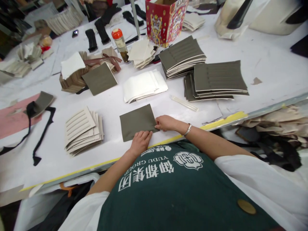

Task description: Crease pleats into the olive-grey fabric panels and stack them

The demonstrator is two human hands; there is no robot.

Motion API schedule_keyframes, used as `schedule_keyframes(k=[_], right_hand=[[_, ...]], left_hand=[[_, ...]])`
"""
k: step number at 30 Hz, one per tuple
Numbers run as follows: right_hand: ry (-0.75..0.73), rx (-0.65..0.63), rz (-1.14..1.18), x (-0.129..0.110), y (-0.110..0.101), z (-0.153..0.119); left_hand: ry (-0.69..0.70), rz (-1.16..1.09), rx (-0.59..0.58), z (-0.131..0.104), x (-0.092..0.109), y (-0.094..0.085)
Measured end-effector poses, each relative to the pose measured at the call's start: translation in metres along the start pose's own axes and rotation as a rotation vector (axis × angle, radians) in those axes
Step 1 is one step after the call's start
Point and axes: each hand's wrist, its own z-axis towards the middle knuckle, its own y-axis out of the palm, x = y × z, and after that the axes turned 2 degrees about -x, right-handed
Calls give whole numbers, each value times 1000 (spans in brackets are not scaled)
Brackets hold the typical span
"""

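Note:
A dark olive-grey rectangular panel (137, 120), of fabric or thin leather, lies flat on the table in front of me. My left hand (141, 140) rests on its near edge, fingers stretched out and pressing down. At the right edge of the panel, my right hand (166, 123) has its fingers curled in a pinch at the near corner. To the left sits a stack of cream pieces with stitched lines (83, 130). Just beyond the panel is a pile of white sheets (144, 85). Grey ribbed panels (220, 77) are stacked at the right.
A clear plastic strip (184, 103) lies right of the panel. Behind stand a red-capped jar (120, 45), a red patterned box (166, 24) and a bundle of tan pieces (73, 72). Black straps (43, 134) lie at left. Yellow tape (223, 120) runs along the table's near edge.

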Motion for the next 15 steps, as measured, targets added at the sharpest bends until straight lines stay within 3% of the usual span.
schedule_keyframes(k=[4,9,15], right_hand=[[-30,-61,67,3,-4,4],[-28,-266,318,8,-19,13],[-78,-152,433,19,-34,35]], left_hand=[[-23,-22,-7,10,3,-3],[1,15,-9,26,9,-4],[25,-9,9,30,4,-3]])
